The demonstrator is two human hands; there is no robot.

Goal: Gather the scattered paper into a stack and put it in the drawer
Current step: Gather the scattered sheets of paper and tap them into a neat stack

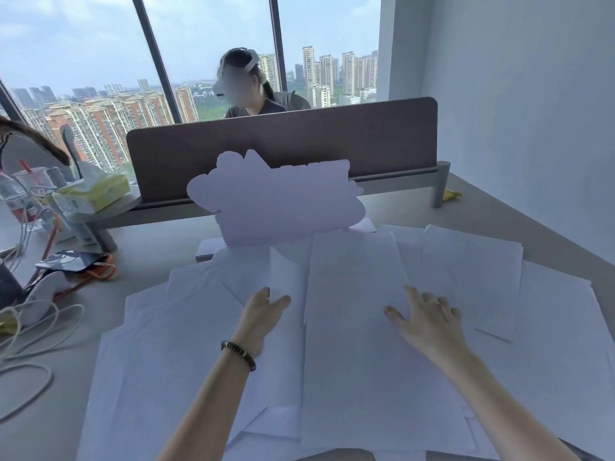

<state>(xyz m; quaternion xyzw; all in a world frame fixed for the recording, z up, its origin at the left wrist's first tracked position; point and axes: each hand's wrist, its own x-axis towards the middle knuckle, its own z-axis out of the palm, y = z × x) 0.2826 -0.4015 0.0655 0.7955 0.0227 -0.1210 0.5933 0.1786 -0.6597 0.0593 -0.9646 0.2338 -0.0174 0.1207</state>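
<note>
barely begun, by the look of it: the paper (352, 327) lies spread in loose, overlapping sheets over most of the desk (149, 241), from its near edge back toward the divider panel (283, 141), with nothing squared into a stack yet. the left hand (263, 314) pinches the edge of one raised sheet between thumb and fingers, while the right hand (429, 317) rests flat with fingers spread on a long sheet just beside it. all the gathering is left to do, and no drawer is in view.
</note>
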